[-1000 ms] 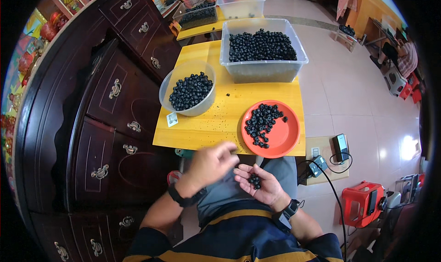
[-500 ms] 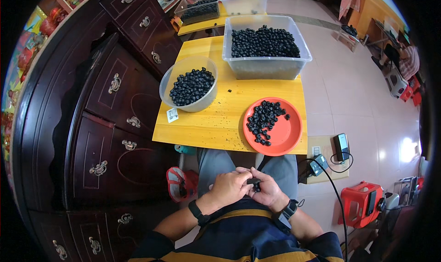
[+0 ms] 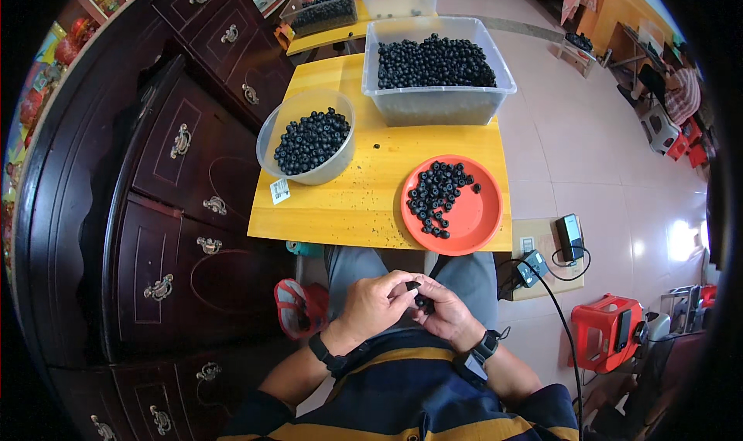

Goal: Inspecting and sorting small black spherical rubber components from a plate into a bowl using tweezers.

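My left hand and my right hand meet over my lap, in front of the table edge. Pinched in my left fingertips is a small dark piece; its exact kind is too small to tell. The fingers of my right hand curl round several small round black parts, partly hidden. An orange-red plate just beyond my hands bears black ring-shaped parts with holes in their middles, mostly on its left side.
On the yellow table stand a round clear tub and a large clear bin, both holding black parts. One loose part lies between them. A dark wooden cabinet borders the left. A black cable runs down at right.
My fingers have shifted, and the dark piece in my left fingertips now sits higher and tilted. The whole view has moved slightly; the tubs and plate stay put on the table.
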Tool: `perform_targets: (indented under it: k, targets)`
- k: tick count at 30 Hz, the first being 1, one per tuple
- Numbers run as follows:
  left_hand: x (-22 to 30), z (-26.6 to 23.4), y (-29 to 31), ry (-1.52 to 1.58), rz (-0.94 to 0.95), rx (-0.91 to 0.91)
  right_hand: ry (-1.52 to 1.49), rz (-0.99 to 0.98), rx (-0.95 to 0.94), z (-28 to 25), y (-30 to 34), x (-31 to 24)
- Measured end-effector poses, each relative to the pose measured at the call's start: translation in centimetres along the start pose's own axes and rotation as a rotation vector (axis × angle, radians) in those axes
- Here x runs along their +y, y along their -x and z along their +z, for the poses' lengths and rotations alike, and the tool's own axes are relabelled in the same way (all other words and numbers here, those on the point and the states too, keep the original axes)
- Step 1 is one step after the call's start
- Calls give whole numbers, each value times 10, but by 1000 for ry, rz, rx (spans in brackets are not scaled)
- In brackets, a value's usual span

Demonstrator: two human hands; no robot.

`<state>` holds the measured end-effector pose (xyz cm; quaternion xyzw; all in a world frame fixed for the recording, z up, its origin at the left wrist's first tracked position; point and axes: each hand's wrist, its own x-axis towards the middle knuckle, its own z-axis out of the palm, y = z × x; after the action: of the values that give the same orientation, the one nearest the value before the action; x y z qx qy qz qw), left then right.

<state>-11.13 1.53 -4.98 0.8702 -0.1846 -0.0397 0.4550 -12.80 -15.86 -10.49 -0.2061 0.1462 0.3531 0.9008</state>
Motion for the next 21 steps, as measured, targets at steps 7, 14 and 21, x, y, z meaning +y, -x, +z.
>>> perform_targets:
  k: [7, 14, 21]
  targets:
    - [5, -2, -1, 91, 3, 43, -38, -19, -28, -9, 0, 4]
    - [6, -4, -2, 80, -1, 37, 82, -33, 48, 4, 2, -1]
    - [6, 2, -2, -89, 49, 81, 75, -22, 63, 3, 1, -6]
